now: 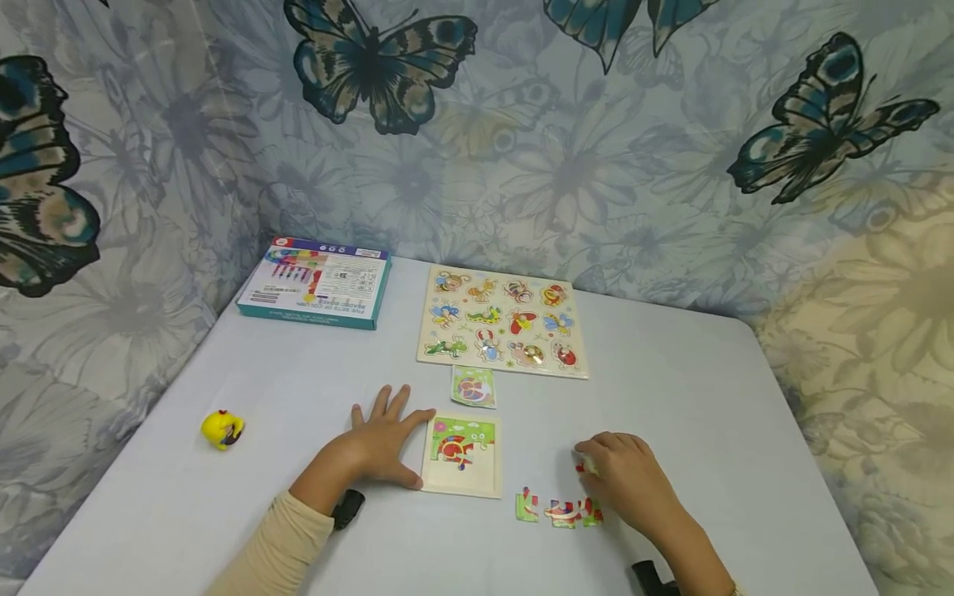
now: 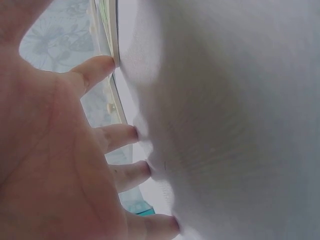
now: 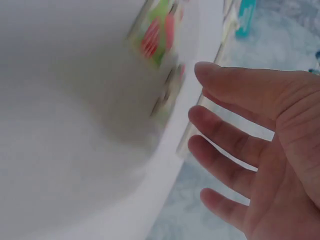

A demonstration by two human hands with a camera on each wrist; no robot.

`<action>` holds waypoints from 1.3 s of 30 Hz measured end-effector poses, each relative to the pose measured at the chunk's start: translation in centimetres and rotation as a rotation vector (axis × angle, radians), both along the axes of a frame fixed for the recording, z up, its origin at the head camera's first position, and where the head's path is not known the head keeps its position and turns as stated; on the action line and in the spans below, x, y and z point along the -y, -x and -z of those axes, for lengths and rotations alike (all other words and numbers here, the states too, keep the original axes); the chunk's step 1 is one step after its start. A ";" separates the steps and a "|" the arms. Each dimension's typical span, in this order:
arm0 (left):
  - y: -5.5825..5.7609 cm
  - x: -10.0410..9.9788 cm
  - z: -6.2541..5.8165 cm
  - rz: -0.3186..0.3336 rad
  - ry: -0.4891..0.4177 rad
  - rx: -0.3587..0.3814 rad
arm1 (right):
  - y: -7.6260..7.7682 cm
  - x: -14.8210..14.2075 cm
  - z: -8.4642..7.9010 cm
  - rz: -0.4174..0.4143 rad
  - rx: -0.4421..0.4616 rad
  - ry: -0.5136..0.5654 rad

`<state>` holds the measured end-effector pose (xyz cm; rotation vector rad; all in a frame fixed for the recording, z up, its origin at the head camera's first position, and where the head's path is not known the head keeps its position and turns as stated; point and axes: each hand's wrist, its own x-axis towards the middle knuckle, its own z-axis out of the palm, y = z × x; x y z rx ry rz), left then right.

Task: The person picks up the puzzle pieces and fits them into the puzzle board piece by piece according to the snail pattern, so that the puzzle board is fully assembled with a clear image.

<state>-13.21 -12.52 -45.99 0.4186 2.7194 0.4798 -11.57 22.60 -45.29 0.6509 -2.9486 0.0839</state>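
My left hand (image 1: 383, 447) is spread flat, with its thumb and index finger touching the left side of a square wooden puzzle board (image 1: 458, 481). Several joined snail-picture pieces (image 1: 456, 449) fill the board's upper part. To the right, my right hand (image 1: 629, 480) hovers low over the table, its fingers loosely bent. A small puzzle piece (image 3: 169, 95) lies just beyond those fingertips, with no grip on it visible in the right wrist view. More red and green pieces (image 1: 562, 513) lie in a row beside this hand.
A small picture card (image 1: 473, 387) lies behind the board, touching a larger insect puzzle (image 1: 503, 321). A flat teal-edged box (image 1: 316, 283) lies at the back left. On the left is a yellow toy (image 1: 222, 430). Patterned wall covering borders the table's back.
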 end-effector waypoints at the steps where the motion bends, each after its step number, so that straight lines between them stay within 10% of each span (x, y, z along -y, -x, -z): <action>1: 0.0 0.0 0.0 -0.001 -0.003 0.001 | -0.1 -0.4 0.0 0.012 0.002 -0.002; 23: -0.1 0.0 -0.3 0.012 -0.021 -0.007 | -0.2 -1.0 0.3 0.019 -0.013 -0.014; 39: 0.1 0.0 0.0 0.010 0.011 -0.001 | 0.8 7.5 -0.5 -0.267 -0.037 -0.036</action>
